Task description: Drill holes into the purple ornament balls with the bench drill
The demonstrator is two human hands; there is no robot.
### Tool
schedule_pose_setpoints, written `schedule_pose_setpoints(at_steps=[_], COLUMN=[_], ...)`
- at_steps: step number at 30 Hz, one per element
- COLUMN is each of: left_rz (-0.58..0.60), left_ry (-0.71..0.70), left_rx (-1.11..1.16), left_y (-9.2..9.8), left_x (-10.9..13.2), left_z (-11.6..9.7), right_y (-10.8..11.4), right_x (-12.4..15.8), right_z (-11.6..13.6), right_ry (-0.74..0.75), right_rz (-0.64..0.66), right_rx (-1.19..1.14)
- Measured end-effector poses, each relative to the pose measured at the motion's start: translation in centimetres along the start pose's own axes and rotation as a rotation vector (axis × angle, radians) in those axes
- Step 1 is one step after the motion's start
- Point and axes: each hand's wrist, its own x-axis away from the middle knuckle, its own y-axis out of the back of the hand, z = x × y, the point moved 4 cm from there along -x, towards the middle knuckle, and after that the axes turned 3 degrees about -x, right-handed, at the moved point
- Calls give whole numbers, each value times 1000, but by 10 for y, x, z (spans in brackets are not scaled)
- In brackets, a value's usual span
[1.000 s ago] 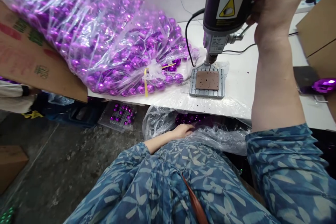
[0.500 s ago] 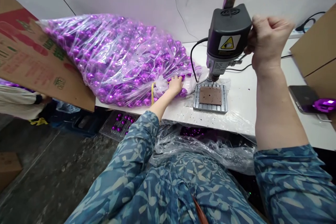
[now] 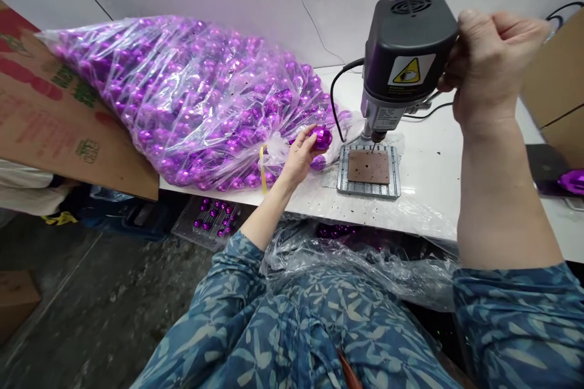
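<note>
My left hand point(image 3: 298, 155) holds a shiny purple ball point(image 3: 322, 137) just outside the mouth of a big clear bag of purple balls point(image 3: 182, 97) lying on the white table point(image 3: 429, 152). My right hand point(image 3: 490, 64) is raised in a fist at the right side of a small black bench drill point(image 3: 404, 55), closed on its feed handle, which is mostly hidden. Under the drill bit sits a brown block on a slotted metal plate point(image 3: 369, 170), a short way right of the ball.
A cardboard box point(image 3: 50, 109) leans at the left, another cardboard box point(image 3: 559, 91) stands at the right beside a phone point(image 3: 545, 167) and a loose purple ball point(image 3: 573, 181). A plastic bag of balls point(image 3: 356, 249) lies in my lap. A tray of balls point(image 3: 214, 216) rests on the floor.
My left hand came up from the lap bag to the big bag's mouth and now lifts one purple ball toward the drill. My right hand stayed on the drill handle.
</note>
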Motion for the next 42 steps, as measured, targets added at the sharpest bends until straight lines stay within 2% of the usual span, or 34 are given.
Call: schedule_pose_setpoints(at_steps=[4, 12, 17, 23, 28, 33, 42], left_rz=[44, 93, 99, 78, 10, 93, 212], left_ry=[168, 403, 486, 467, 376, 244, 44], left_rx=[216, 363, 471, 479, 355, 231, -106], left_y=[-17, -46, -63, -80, -73, -72, -87], left_x=[8, 21, 33, 33, 20, 3, -23], left_z=[7, 36, 39, 42, 59, 74, 85], right_y=[1, 2, -3, -4, -4, -6, -6], right_x=[3, 8, 13, 13, 14, 15, 20], right_z=[4, 5, 12, 11, 11, 15, 22], right_ry=[23, 26, 45, 120, 138, 121, 107], right_rz=[4, 23, 71, 127, 145, 152, 148], right_rx=[5, 30, 1, -106, -134, -90, -62])
